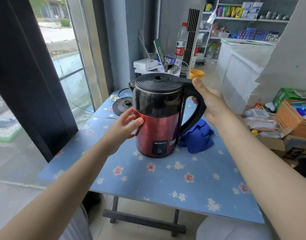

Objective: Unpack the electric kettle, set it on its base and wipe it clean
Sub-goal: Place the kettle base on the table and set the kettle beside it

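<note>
Red steel below and black plastic above, the kettle point(157, 116) stands upright near the middle of a blue table point(166, 179) printed with small pink and white flowers. The right hand point(213, 105) is wrapped around the kettle's black handle point(197, 104), thumb up at the top of the grip and fingers curled through the loop. The left hand point(126, 127) lies flat against the red wall, fingers loosely spread and touching the metal just under the black band. Behind the kettle on the left sits its round black base point(122, 105), apart from the kettle, and a blue cloth point(197, 135) lies crumpled just beside the kettle on the right. A window point(62, 49) runs along the left; shelves point(244, 19) of packaged goods fill the far right. A black badge low on the kettle carries a cup symbol and a brand word too small to read surely.
</note>
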A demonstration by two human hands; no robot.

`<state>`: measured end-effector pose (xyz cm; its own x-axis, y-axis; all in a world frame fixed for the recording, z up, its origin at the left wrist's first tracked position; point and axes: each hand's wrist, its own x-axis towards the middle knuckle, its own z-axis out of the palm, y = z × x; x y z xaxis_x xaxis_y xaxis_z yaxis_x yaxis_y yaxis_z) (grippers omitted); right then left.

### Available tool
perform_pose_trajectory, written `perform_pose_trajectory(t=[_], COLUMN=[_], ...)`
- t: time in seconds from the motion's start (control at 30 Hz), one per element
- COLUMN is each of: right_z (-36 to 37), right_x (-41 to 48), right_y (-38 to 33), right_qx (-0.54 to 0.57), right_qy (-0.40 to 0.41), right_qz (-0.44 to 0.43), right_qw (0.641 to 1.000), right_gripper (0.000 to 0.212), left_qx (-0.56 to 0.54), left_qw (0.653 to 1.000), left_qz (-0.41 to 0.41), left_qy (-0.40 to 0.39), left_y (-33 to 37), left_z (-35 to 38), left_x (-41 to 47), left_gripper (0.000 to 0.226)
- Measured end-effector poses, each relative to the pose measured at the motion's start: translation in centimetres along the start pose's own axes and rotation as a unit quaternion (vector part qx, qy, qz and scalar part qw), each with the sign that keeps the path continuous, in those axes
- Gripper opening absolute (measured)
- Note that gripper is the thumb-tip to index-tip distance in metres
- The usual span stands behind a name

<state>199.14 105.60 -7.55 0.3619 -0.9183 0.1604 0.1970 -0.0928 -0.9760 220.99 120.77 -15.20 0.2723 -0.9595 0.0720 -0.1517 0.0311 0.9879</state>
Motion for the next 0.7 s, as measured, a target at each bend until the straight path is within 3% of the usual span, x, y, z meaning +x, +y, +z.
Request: perform_pose_trajectory(t=[0.07,0.17,0.3,0.4,0.53,0.63,0.7], right_z=[-0.3,-0.7,-1.2,-1.6,-2.6,-4.7,-6.4], right_x=[-0.1,0.4,1.3,2.6,3.6,3.1,2.1], right_y=[0.5,1.6,2.0,1.8,2.9,4.7,6.1], right_qx=[0.007,-0.016,-0.084,-0.060,-0.013,0.006,-0.061], right_qy=[-0.001,0.033,0.061,0.012,-0.043,-0.048,-0.021], right_qz=[-0.006,-0.016,0.031,0.059,0.053,0.072,0.060], right_qw=[1.000,0.999,0.994,0.996,0.998,0.996,0.996], right_gripper=[0.047,0.074,0.068,0.059,0.025,0.047,0.052], left_qx=[-0.007,-0.012,-0.014,-0.005,0.005,0.012,0.014], left_qw=[1.000,0.999,0.995,0.992,0.989,0.988,0.989], left_qz=[0.000,0.011,0.007,0.000,-0.012,-0.013,-0.007], left_qy=[0.011,0.042,0.101,0.128,0.146,0.151,0.148], left_y=[-0.1,-0.3,-0.7,-0.9,-0.7,-0.6,-0.4], left_z=[0.5,1.6,2.8,3.0,2.5,2.2,2.3], left_x=[-0.5,-0.7,-0.8,-0.9,-0.6,-0.4,-0.5], left_gripper=[0.046,0.028,0.041,0.048,0.054,0.062,0.072])
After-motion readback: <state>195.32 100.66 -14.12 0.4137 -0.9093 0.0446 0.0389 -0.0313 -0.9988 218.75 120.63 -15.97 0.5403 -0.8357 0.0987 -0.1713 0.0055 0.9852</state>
